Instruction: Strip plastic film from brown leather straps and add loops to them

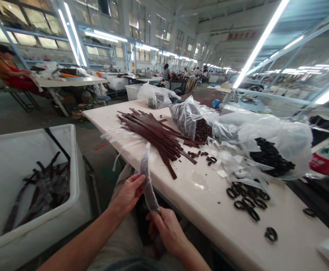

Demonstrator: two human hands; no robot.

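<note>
A dark strap in a clear plastic sleeve (151, 195) stretches between my two hands, just off the table's near edge. My left hand (130, 191) pinches it around the middle, thumb on top. Lower down, my right hand (168, 229) is closed around the sleeve; part of the strap hangs below that hand, partly hidden. Beyond my hands, a pile of brown leather straps (150, 130) lies across the white table (192, 199), with thin clear plastic sleeves (125, 136) beside it on the left.
A white bin (73, 169) at left holds several wrapped straps (44, 188). Black loops (247, 201) lie loose on the table at right. Plastic bags (181, 114) of brown and black small parts stand behind. A co-worker (8, 71) sits at a far table.
</note>
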